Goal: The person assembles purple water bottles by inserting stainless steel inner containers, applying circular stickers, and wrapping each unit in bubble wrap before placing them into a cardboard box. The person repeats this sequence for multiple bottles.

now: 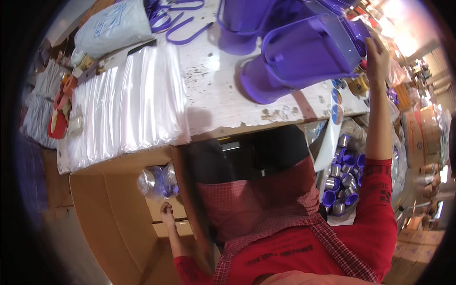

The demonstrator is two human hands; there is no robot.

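Observation:
My right hand (377, 58) is closed on the right end of a purple plastic bucket (306, 52), which tilts over the white tabletop (228, 95) with its round base at the lower left. A loop handle runs across its side. My left hand (167, 216) is down over an open cardboard box (118, 213), fingers loosely bent and holding nothing I can see. Just beyond its fingertips is a clear plastic-wrapped item (154, 183) with purple parts, seemingly apart from the hand. Another purple bucket (237, 35) stands behind the tilted one.
Flat clear plastic bags (130, 104) lie stacked at the table's left. Behind them sit a filled white sack (114, 28) and loose purple handles (187, 31). Below the right table edge, a bag holds several purple-and-silver cups (344, 178). A red tape dispenser (59, 107) is far left.

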